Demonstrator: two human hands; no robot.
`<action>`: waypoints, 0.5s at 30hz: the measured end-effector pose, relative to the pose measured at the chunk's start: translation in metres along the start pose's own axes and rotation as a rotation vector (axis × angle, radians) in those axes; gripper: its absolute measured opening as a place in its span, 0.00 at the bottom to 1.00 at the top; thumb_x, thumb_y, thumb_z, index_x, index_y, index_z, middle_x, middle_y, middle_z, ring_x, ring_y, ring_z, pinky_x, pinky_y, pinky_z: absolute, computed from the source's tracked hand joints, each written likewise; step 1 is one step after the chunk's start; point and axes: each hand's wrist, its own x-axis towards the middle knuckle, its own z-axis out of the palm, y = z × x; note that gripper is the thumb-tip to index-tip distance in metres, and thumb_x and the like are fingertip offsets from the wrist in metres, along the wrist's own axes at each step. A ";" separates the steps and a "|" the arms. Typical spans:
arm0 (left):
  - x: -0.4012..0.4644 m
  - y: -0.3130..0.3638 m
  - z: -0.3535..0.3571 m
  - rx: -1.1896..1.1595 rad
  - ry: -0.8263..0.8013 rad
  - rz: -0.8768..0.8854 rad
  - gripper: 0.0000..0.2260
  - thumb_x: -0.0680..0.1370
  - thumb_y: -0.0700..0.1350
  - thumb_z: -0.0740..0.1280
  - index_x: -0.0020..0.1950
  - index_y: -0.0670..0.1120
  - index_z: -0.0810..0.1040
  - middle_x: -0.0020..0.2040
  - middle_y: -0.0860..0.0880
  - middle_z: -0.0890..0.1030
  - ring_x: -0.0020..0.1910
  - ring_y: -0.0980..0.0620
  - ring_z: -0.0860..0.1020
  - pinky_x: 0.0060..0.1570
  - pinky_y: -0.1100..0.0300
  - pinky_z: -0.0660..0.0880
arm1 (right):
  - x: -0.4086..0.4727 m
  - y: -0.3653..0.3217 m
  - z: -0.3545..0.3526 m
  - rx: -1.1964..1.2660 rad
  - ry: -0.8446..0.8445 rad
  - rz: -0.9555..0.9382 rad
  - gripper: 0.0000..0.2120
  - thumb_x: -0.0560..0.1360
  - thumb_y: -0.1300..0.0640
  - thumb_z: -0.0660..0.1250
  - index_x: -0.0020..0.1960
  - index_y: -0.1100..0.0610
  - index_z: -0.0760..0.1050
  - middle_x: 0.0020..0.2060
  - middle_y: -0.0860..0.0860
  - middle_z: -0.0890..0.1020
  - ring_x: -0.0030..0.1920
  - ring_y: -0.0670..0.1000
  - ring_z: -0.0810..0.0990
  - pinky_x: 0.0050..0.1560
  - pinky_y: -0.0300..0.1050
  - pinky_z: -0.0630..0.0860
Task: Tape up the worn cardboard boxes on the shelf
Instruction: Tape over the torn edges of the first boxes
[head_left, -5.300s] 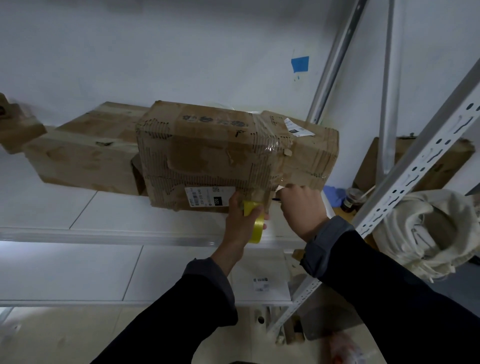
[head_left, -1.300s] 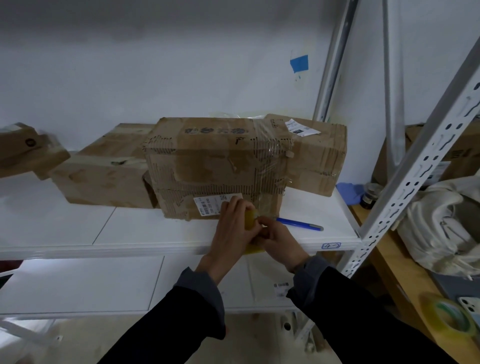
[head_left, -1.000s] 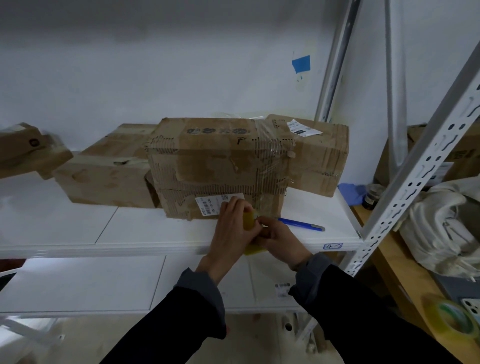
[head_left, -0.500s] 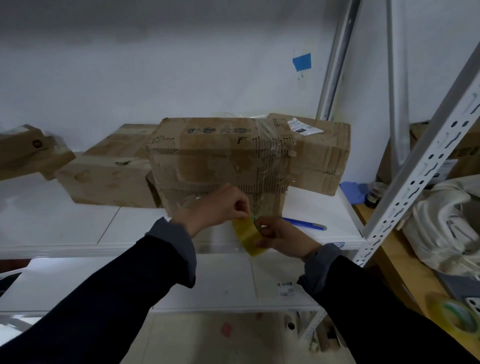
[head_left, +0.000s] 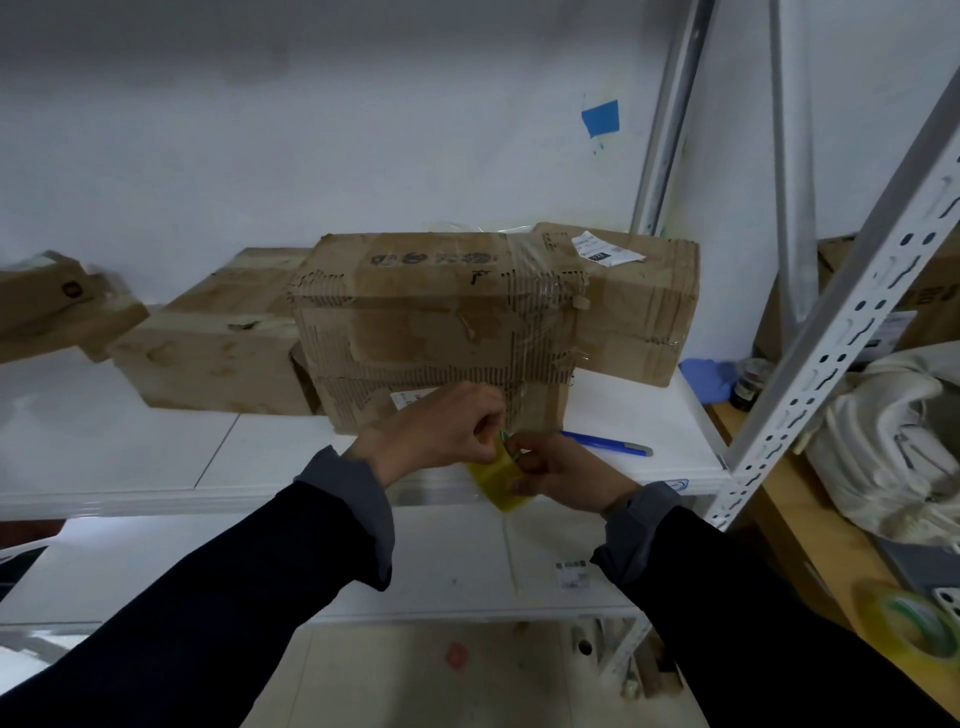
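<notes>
Yellow tape roll (head_left: 497, 480) pinched before frayed, corrugated cardboard box (head_left: 441, 322).

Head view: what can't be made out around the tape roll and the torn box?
- Tape roll: partly hidden by left hand and right hand; its loose end is not discernible.
- Torn box: front label is covered by the left hand; top print too blurred to read.
- Box at left edge: cut off, blurred.

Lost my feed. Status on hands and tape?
Right hand holds tape roll. Left hand pinches its end. Worn box waiting; pen beside it.
</notes>
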 end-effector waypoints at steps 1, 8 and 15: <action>-0.003 -0.001 0.004 -0.015 0.018 0.013 0.11 0.68 0.39 0.71 0.35 0.49 0.69 0.36 0.55 0.70 0.35 0.57 0.69 0.33 0.61 0.64 | -0.001 0.000 -0.001 0.012 0.003 0.004 0.17 0.76 0.64 0.71 0.64 0.58 0.75 0.55 0.56 0.82 0.57 0.56 0.81 0.63 0.55 0.77; -0.015 -0.012 0.006 -0.191 0.066 -0.034 0.08 0.74 0.40 0.73 0.42 0.49 0.76 0.41 0.57 0.76 0.42 0.57 0.75 0.41 0.64 0.72 | -0.003 0.001 -0.001 0.003 0.011 -0.025 0.16 0.78 0.62 0.69 0.64 0.59 0.75 0.58 0.57 0.81 0.59 0.56 0.80 0.64 0.56 0.76; -0.016 -0.006 0.014 -0.158 0.141 -0.086 0.08 0.78 0.37 0.67 0.42 0.46 0.72 0.39 0.56 0.73 0.41 0.58 0.72 0.40 0.62 0.68 | -0.013 0.012 0.018 0.057 0.165 -0.091 0.13 0.79 0.60 0.68 0.62 0.56 0.71 0.50 0.54 0.84 0.52 0.55 0.82 0.59 0.58 0.78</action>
